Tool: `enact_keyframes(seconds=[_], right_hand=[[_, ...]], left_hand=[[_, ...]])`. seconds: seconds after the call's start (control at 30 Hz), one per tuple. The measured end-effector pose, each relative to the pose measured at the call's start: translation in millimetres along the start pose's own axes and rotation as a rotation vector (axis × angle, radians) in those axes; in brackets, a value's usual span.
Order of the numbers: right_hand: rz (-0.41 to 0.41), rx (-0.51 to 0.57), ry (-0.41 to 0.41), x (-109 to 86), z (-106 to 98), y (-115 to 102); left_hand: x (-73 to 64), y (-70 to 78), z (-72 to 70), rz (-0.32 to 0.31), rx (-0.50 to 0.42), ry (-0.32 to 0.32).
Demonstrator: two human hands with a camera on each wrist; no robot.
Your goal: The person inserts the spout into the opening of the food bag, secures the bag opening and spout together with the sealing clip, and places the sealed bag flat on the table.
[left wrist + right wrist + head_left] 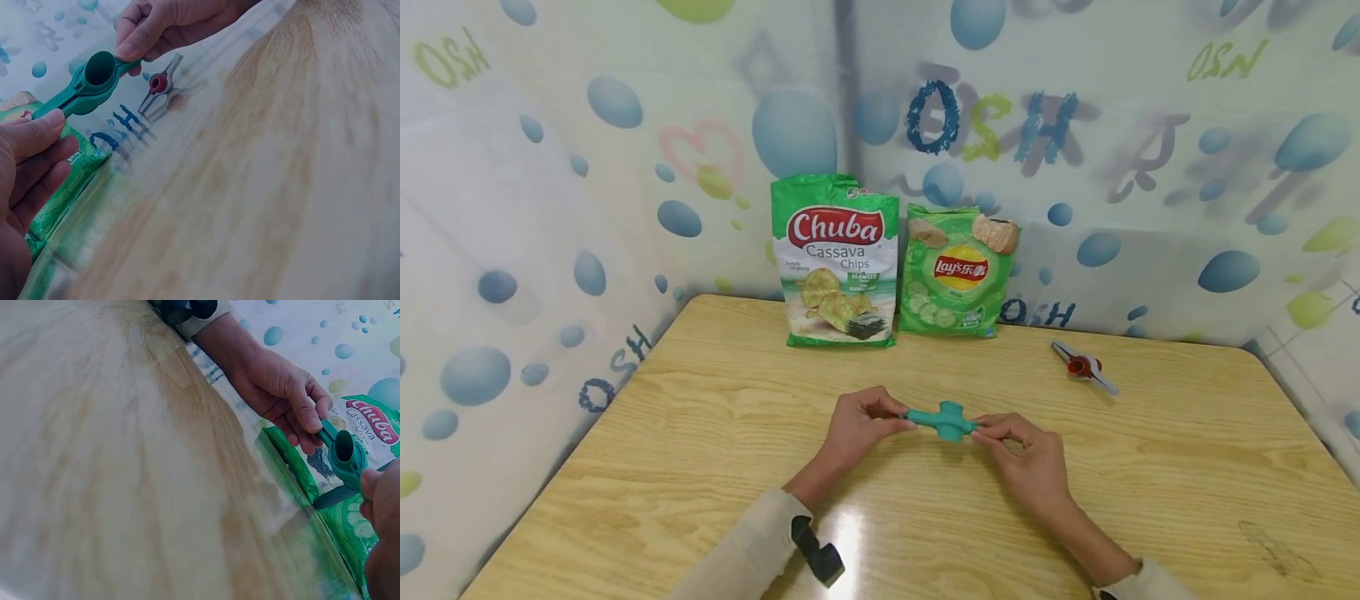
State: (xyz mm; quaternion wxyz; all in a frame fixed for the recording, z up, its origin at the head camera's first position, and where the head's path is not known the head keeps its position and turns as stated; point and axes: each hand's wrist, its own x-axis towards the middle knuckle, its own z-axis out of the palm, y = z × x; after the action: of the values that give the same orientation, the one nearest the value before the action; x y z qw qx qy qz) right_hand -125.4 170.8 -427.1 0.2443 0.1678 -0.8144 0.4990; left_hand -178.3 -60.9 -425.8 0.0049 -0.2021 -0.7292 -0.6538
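the right grip (pixel 387 512) is cut off at its wrist view's right edge.

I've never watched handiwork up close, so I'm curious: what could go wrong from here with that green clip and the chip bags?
The left hand and right hand pinch the green clip only near its ends, so it might slip and drop onto the table. The Chuba bag and Lay's bag stand upright side by side, so a careless bump might topple one.
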Motion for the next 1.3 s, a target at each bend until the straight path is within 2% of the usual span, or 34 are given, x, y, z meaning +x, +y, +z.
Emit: enact_keyframes(seconds=[0.07,0.13,0.23,0.3,0.4,0.57,0.7,0.9,1.1,1.17,1.3], right_hand=[[0.002,0.006,0.002,0.9,-0.7,-5.1],[-0.002,0.014,0.009,0.7,-0.4,-5.3],[0.005,0.021,0.003,0.3,-0.1,-4.8],[0.027,0.044,-0.017,0.1,-0.5,-3.6],[0.110,0.123,-0.077,-1.1,-1.2,1.5],[0.279,0.324,-0.217,-5.1,-0.3,23.1],[0.358,0.354,-0.271,-7.7,1.4,36.8],[0.377,0.305,-0.251,-9.7,1.1,38.7],[0.355,0.277,-0.253,-8.7,1.5,37.8],[0.358,0.277,-0.264,-8.4,1.6,37.1],[0.328,0.243,-0.290,-8.1,1.4,36.7]], left_hand=[[0.7,-1.0,0.0,-0.047,-0.020,-0.010],[2.6,-9.2,-0.5,-0.098,-0.044,-0.019],[6.0,-22.6,-0.7,-0.145,-0.074,-0.030],[7.6,-31.0,-0.5,-0.149,-0.082,-0.022],[8.0,-33.8,0.3,-0.112,-0.067,0.015],[6.8,-33.8,0.8,-0.022,-0.065,0.094],[6.3,-31.9,0.7,0.021,-0.081,0.100],[7.6,-31.1,0.7,0.034,-0.034,0.050],[3.1,-9.9,0.1,0.150,0.057,0.008],[2.0,-3.9,0.2,0.147,0.068,0.006],[1.8,0.8,1.2,0.100,0.116,-0.007]])
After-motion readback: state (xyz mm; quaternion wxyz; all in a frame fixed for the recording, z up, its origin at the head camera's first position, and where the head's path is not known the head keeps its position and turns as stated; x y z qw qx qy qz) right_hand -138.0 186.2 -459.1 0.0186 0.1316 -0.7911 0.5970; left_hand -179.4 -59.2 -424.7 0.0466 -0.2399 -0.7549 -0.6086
